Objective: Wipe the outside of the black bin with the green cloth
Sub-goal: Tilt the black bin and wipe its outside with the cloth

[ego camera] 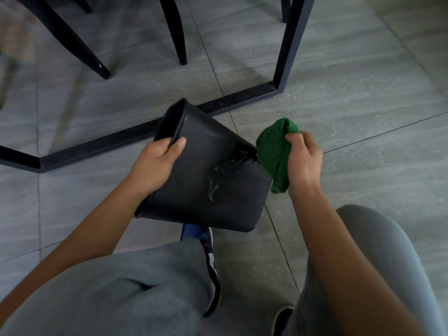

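Black bin (208, 175) held tipped on its side above the floor (363, 93), pale streaks on its wall. Left hand (155, 163) grips the bin's rim. Right hand (303, 161) clutches the bunched green cloth (274, 151), touching the bin's base end.

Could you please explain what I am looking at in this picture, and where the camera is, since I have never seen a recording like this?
There is no machine here: a person wears a camera on the head, looking forward and down, so you see their own arms and grey-trousered knees. The left hand grips the rim of a black bin, held tilted with its opening turned away to the upper left. Pale smears show on the bin's side. The right hand holds a bunched green cloth by the bin's base end. Below is a grey tiled floor, with a black table frame and chair legs beyond. A blue shoe peeks out under the bin.
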Demonstrator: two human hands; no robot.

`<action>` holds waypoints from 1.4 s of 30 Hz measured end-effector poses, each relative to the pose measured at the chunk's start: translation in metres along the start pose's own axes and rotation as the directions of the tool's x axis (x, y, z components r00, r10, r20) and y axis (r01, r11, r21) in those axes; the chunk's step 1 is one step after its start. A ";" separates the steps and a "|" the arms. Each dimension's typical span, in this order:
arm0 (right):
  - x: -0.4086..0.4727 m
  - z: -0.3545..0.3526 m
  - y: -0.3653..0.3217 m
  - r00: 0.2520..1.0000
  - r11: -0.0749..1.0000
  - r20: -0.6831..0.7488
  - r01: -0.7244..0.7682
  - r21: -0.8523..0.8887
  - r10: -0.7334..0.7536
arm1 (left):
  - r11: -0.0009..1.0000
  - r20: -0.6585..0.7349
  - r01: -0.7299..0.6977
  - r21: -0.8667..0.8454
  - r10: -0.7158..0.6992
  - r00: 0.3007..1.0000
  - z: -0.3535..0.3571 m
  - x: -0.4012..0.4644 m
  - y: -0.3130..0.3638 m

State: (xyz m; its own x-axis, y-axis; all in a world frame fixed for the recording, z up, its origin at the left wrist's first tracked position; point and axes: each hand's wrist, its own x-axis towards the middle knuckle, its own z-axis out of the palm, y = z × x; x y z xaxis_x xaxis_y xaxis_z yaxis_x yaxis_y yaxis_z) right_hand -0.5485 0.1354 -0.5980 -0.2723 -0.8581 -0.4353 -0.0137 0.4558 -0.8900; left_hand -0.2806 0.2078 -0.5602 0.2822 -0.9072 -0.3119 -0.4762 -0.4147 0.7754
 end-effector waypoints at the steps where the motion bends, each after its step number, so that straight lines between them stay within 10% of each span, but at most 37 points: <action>1: 0.008 -0.001 0.002 0.999 1.000 -0.036 0.001 -0.017 -0.001 | 1.000 -0.003 0.007 -0.010 -0.007 1.000 0.000 0.000 -0.001; 15: 0.045 0.037 0.073 0.986 0.989 -0.085 -0.147 -0.001 0.147 | 0.969 -0.022 0.208 -0.132 -0.212 0.977 0.001 0.015 -0.014; 23: 0.029 0.060 0.087 0.972 0.923 0.139 0.225 -0.311 -0.190 | 0.929 -0.033 0.322 -0.183 -0.333 0.942 0.010 0.013 -0.011; 34: -0.028 0.123 0.052 0.888 0.868 0.248 0.442 -0.227 -0.387 | 0.919 -0.022 0.327 -0.219 -0.339 0.940 0.014 0.012 0.013; 42: -0.124 0.142 0.057 0.723 0.727 0.376 0.667 -0.162 -0.580 | 0.701 0.098 0.203 -0.684 -0.187 0.977 0.014 0.008 -0.008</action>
State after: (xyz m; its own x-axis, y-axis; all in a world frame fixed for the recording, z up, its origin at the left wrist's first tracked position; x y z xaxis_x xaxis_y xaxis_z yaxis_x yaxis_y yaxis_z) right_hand -0.3791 0.2349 -0.6141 0.1733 -0.9734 0.1500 -0.3480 -0.2030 -0.9152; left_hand -0.2861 0.2023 -0.5763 0.2835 -0.8158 -0.5040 0.2932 -0.4267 0.8556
